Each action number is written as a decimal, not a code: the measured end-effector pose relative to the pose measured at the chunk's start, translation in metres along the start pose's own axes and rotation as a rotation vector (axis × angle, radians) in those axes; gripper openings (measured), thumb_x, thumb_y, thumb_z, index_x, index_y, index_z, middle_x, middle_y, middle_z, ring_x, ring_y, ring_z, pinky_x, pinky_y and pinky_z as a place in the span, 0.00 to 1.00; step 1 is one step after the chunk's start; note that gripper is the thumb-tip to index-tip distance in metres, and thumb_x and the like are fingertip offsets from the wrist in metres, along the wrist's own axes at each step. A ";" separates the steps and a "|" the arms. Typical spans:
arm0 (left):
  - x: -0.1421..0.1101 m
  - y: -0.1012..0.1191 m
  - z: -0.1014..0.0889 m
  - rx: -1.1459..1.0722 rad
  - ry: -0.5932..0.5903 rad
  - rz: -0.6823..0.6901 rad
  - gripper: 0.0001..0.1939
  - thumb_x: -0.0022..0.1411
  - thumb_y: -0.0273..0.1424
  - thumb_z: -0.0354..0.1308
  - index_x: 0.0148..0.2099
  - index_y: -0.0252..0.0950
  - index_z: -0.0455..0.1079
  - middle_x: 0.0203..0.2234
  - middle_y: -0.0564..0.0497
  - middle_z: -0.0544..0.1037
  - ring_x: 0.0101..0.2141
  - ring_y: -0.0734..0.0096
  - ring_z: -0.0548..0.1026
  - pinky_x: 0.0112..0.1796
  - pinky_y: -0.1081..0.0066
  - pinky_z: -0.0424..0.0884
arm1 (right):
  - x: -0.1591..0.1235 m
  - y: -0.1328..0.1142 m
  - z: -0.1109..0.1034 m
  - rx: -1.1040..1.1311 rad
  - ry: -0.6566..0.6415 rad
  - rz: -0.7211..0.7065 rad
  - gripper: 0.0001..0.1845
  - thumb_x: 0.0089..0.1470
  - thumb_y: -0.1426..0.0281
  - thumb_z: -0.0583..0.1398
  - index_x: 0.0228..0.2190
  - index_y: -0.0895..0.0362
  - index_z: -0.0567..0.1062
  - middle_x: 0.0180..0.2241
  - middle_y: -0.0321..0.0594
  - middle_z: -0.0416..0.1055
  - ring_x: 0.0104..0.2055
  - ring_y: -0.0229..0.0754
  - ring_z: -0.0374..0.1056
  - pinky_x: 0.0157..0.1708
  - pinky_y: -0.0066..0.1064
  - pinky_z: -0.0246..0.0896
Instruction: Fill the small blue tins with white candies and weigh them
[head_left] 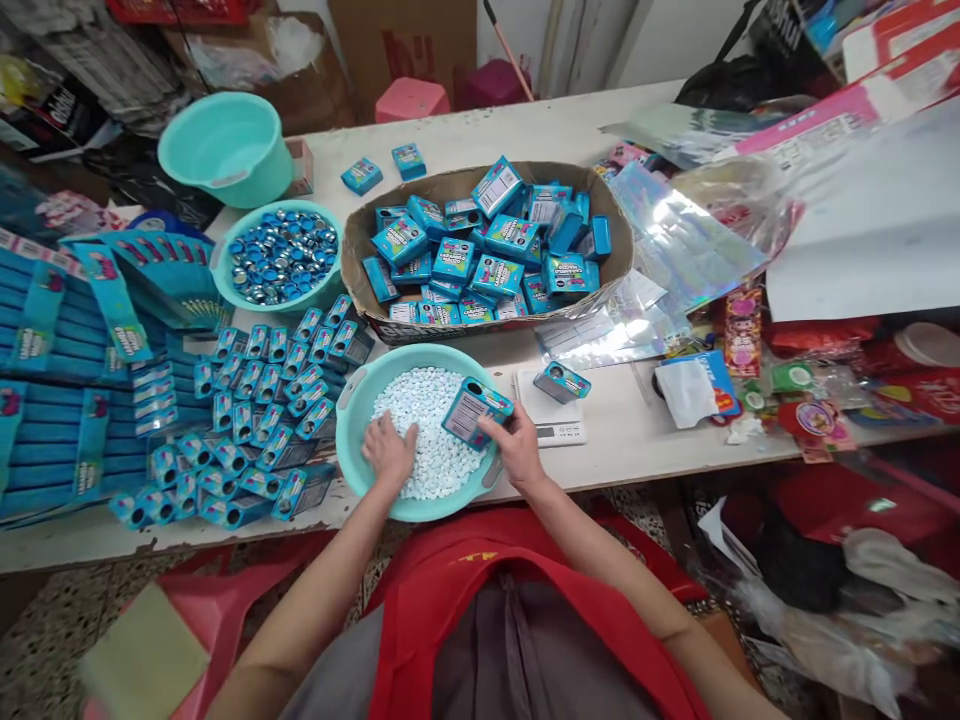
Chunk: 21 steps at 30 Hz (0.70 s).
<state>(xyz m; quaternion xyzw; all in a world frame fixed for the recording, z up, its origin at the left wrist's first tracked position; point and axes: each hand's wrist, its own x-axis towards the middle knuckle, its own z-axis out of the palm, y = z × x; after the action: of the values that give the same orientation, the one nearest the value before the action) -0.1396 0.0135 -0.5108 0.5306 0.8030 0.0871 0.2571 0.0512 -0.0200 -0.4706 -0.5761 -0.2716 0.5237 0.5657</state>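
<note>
A turquoise basin full of small white candies stands at the table's front edge. My left hand lies on the candies at the basin's left side, its thumb apart from the fingers and the fingertips partly sunk among them. Over the basin's right side, my right hand grips a small blue candy tin, tilted, with its printed label side up. To the right, another blue tin with a dark round opening rests on a white digital scale.
Behind the basin, a cut-down cardboard box holds many blue tins. Left of it is a bowl of blue and silver caps. Rows of open tins crowd the left. An upper basin and plastic sheets lie farther out.
</note>
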 end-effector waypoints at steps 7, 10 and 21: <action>-0.007 0.039 0.027 -0.320 -0.094 -0.189 0.24 0.47 0.47 0.63 0.44 0.41 0.70 0.49 0.38 0.69 0.56 0.40 0.60 0.53 0.49 0.54 | 0.000 -0.008 -0.015 0.165 0.185 0.104 0.22 0.42 0.58 0.65 0.37 0.54 0.67 0.33 0.35 0.74 0.34 0.41 0.71 0.41 0.39 0.68; -0.005 0.044 0.031 -0.726 -0.171 -0.315 0.19 0.39 0.40 0.69 0.34 0.40 0.69 0.39 0.44 0.74 0.53 0.47 0.65 0.49 0.60 0.62 | 0.004 -0.015 -0.021 0.148 0.204 0.109 0.25 0.39 0.57 0.68 0.37 0.54 0.68 0.32 0.34 0.73 0.33 0.40 0.70 0.38 0.36 0.68; -0.007 0.057 -0.025 -1.383 -0.546 -0.354 0.18 0.41 0.40 0.65 0.29 0.36 0.63 0.17 0.56 0.68 0.15 0.78 0.63 0.15 0.78 0.53 | -0.005 -0.031 -0.011 -0.457 -0.058 -0.145 0.24 0.40 0.56 0.68 0.39 0.55 0.73 0.35 0.39 0.73 0.36 0.44 0.69 0.39 0.38 0.66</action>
<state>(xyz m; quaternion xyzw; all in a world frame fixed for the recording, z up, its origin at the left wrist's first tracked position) -0.1041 0.0351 -0.4634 0.1149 0.5467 0.3932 0.7303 0.0687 -0.0219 -0.4425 -0.6530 -0.4397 0.4229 0.4487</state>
